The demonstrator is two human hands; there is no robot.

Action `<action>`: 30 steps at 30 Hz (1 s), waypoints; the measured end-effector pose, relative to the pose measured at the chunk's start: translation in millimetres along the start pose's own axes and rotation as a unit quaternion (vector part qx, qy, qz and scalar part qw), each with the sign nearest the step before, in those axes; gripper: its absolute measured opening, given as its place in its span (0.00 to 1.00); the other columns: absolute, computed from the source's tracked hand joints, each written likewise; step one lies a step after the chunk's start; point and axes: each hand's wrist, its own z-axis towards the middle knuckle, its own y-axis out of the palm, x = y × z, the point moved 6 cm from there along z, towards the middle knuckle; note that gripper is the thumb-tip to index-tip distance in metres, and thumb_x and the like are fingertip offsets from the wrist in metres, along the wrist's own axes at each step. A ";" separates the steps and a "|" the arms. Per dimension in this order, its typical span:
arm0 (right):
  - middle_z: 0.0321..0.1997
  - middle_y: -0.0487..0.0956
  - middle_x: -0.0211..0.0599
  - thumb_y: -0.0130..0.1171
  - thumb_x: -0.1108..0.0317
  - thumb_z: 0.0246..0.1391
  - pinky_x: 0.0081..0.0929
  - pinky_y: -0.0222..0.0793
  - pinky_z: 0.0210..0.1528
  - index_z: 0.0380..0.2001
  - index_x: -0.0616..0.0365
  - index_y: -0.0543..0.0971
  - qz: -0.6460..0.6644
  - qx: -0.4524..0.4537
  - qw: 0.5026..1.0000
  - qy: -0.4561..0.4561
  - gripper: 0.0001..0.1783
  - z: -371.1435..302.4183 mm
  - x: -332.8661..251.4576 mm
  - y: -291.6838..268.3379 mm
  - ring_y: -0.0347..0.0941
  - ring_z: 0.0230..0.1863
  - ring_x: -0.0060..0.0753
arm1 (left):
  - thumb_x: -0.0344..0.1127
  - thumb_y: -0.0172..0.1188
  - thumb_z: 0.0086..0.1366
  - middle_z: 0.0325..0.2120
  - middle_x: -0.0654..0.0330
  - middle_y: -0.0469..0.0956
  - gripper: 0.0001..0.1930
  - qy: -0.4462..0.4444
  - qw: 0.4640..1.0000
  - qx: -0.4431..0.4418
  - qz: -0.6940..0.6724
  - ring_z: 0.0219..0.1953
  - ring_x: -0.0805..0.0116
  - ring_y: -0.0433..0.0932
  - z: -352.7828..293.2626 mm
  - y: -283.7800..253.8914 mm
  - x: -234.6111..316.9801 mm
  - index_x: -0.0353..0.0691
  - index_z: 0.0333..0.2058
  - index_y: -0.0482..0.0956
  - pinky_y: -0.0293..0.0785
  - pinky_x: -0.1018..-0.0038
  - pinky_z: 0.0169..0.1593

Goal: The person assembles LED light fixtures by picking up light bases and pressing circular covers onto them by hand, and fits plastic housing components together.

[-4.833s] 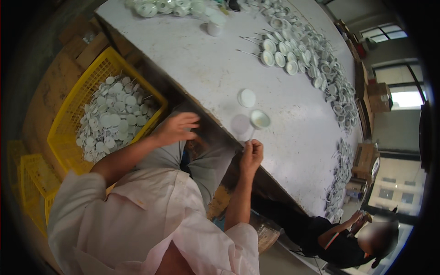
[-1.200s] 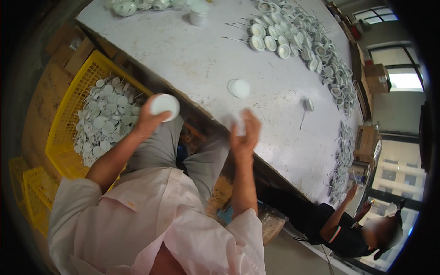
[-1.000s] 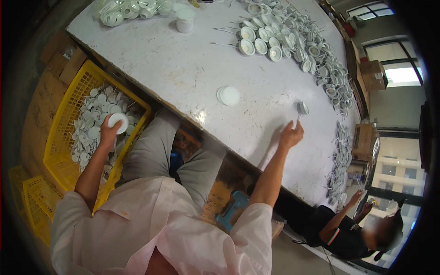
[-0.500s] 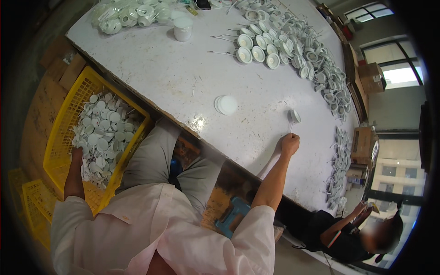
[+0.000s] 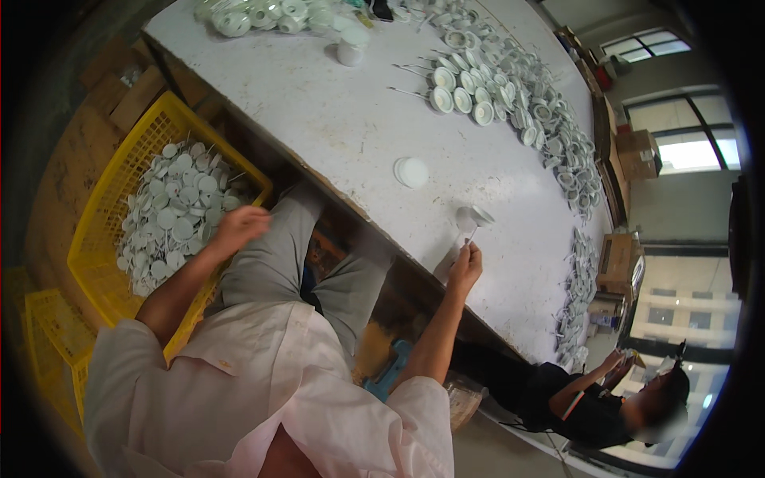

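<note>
Fingers of the right hand (image 5: 465, 268) pinch a white round part's (image 5: 476, 215) wire; the left hand's (image 5: 237, 229) grip is unclear.

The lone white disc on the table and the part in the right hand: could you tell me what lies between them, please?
Nothing: in the head view, bare white tabletop separates the disc from the part the right hand holds.

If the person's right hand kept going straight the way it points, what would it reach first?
Probably the small white fitting with a thin stem lying on the white table just beyond the right hand; depth is hard to judge.
</note>
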 end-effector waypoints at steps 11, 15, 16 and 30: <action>0.28 0.70 0.20 0.51 0.75 0.57 0.10 0.56 0.29 0.39 0.62 0.75 0.143 -0.197 0.947 -0.207 0.07 -152.3 -119.0 110.3 0.60 0.25 0.09 | 0.30 0.69 0.49 0.49 0.49 0.71 0.35 0.123 0.973 -0.092 -0.173 0.51 0.65 0.71 35.7 144.2 123.9 0.30 0.55 0.61 0.71 0.72 0.52; 0.29 0.73 0.25 0.54 0.73 0.55 0.14 0.63 0.35 0.40 0.65 0.76 0.189 -0.305 0.925 -0.124 0.10 -153.5 -125.8 129.1 0.66 0.29 0.16 | 0.33 0.72 0.46 0.45 0.56 0.73 0.37 0.170 0.982 -0.016 -0.075 0.48 0.70 0.72 28.0 118.4 127.2 0.33 0.53 0.64 0.70 0.73 0.52; 0.29 0.73 0.25 0.54 0.73 0.55 0.14 0.63 0.35 0.40 0.65 0.76 0.189 -0.306 0.925 -0.125 0.10 -140.8 -128.8 130.2 0.66 0.29 0.16 | 0.33 0.72 0.46 0.45 0.58 0.72 0.37 0.183 0.981 0.005 -0.058 0.49 0.70 0.71 25.2 110.7 125.2 0.34 0.54 0.64 0.69 0.73 0.53; 0.30 0.78 0.40 0.65 0.54 0.43 0.26 0.71 0.35 0.42 0.68 0.77 -0.210 -0.094 0.971 -0.067 0.29 54.2 -93.6 148.9 0.75 0.30 0.32 | 0.32 0.70 0.45 0.44 0.55 0.74 0.36 0.135 0.991 0.018 -0.007 0.48 0.67 0.73 -0.7 85.4 85.0 0.34 0.53 0.63 0.69 0.72 0.52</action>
